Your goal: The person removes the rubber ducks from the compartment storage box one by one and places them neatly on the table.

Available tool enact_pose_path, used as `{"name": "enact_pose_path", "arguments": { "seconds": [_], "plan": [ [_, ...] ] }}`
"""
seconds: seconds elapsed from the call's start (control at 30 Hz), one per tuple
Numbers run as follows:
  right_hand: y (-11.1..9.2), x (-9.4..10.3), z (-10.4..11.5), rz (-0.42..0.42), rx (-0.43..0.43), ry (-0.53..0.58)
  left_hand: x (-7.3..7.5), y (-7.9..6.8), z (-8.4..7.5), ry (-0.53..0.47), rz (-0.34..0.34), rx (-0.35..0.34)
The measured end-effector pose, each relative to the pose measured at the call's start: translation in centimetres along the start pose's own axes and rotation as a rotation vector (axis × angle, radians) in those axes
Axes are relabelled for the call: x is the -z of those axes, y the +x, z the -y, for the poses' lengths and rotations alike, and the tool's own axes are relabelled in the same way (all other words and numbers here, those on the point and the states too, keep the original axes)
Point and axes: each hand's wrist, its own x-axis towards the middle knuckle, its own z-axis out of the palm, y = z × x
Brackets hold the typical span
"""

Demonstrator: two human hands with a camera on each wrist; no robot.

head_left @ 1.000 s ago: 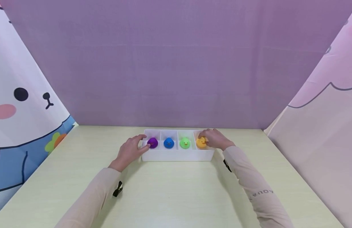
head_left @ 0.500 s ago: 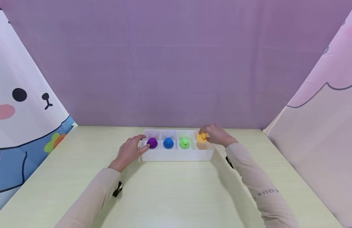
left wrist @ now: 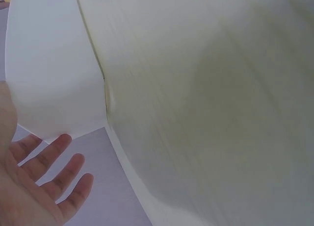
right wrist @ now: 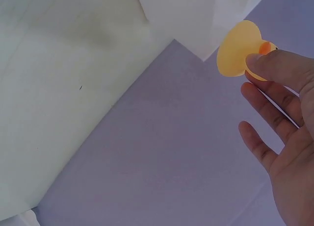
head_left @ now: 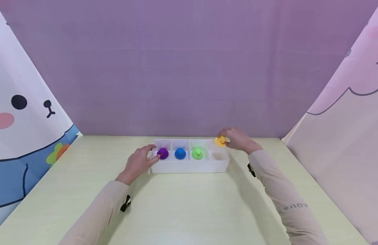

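A white divided box stands on the table, with a toy duck in each of three compartments: purple, blue and light green. My left hand holds the box's left end, thumb over the rim beside the purple duck; in the left wrist view its other fingers are loosely spread by the box's corner. Above the rightmost compartment, my right hand pinches a yellow toy duck between thumb and fingers. The right wrist view shows this duck clear of the box, its remaining fingers extended.
The pale wooden table reaches back to a purple cloth wall. Printed cartoon cloths hang on the left and right. A round mark shows on the rightmost compartment's floor.
My right hand has lifted the yellow duck up out of the rightmost compartment and moved slightly right. The left hand and the box have hardly moved.
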Motion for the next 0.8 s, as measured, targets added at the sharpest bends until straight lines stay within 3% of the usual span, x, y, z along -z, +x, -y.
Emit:
{"name": "enact_pose_path", "arguments": {
  "seconds": [0.53,0.8],
  "plan": [
    [-2.6,0.6,-2.7,-0.035,-0.025,0.021,-0.1,-0.1,-0.1,-0.007,-0.034,-0.022],
    [-3.9,-0.6,-3.8,-0.058,-0.010,0.018,-0.2,0.1,0.0,-0.012,0.030,0.026]
  ]
}}
